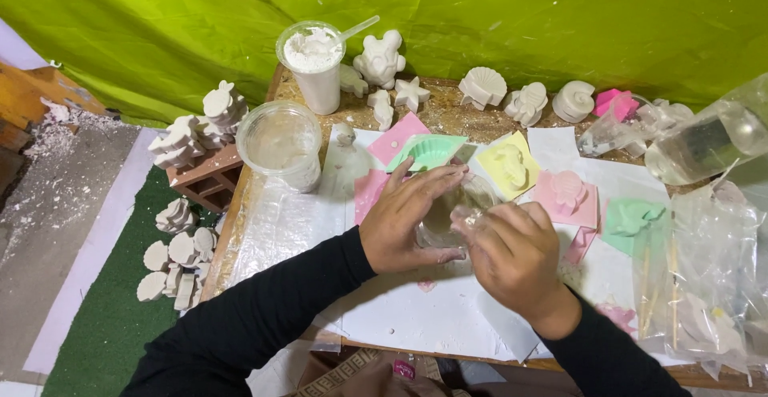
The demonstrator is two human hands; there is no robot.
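Note:
My left hand (408, 221) and my right hand (512, 249) are both wrapped around a small clear plastic cup (452, 209) over the white sheet (416, 309) on the table. The cup's inside is mostly hidden by my fingers. Just beyond my hands lie soft moulds: a green shell mould (428, 151), a yellow seahorse mould (510, 165), a pink one (566, 193) and a pale green one (632, 219).
A tall cup of white powder with a spoon (314, 61) and a wide clear tub (280, 142) stand at the back left. White plaster figures (480, 86) line the back edge. Clear plastic bags (704, 269) and a bottle (704, 142) fill the right. More casts (180, 257) lie on the floor, left.

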